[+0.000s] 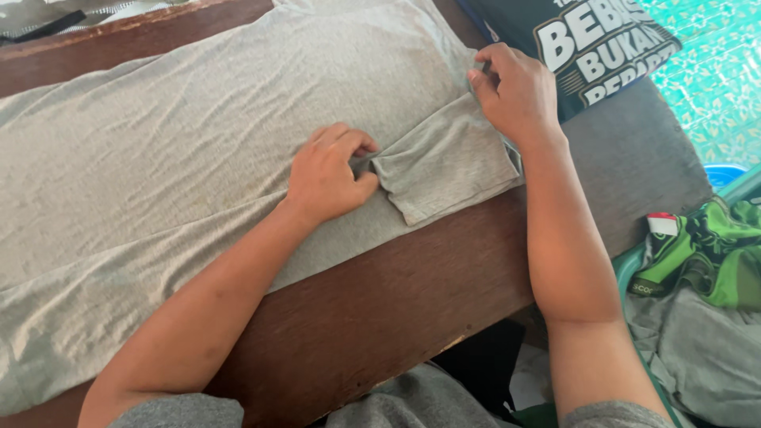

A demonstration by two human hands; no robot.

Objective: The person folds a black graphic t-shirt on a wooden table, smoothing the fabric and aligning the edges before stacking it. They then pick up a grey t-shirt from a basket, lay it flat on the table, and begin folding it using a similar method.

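A light grey T-shirt [174, 150] lies spread flat on a dark brown wooden table [380, 309]. My left hand [329, 174] pinches the cloth at the seam where the short sleeve [448, 162] meets the body. At the sleeve's far upper edge my right hand [515, 91] grips the fabric near the shoulder. The sleeve lies between the two hands, folded partly over the shirt.
A dark folded shirt with large pale lettering [594, 43] lies at the table's far right. A teal basket [634, 265] at the lower right holds green [709, 250] and grey clothes [705, 357]. Turquoise patterned floor [725, 79] shows beyond.
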